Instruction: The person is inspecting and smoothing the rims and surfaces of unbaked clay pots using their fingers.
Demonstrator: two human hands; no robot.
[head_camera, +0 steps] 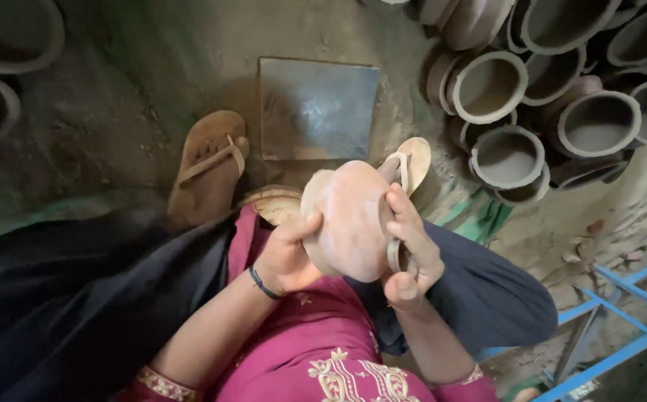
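Low in the frame, above the magenta sleeves, the left hand (pixel 287 257) and right hand (pixel 410 249) curl closed around a clay pot (pixel 347 219) at frame centre, stiff, probably brittle, best cradled by its rounded sides.

- I see the clay pot (pixel 347 219) between my left hand (pixel 286 257) and right hand (pixel 411 249).
- Flat slab (pixel 317 109) on the floor beyond it.
- Stacked pots (pixel 554 89) lie right of the slab.
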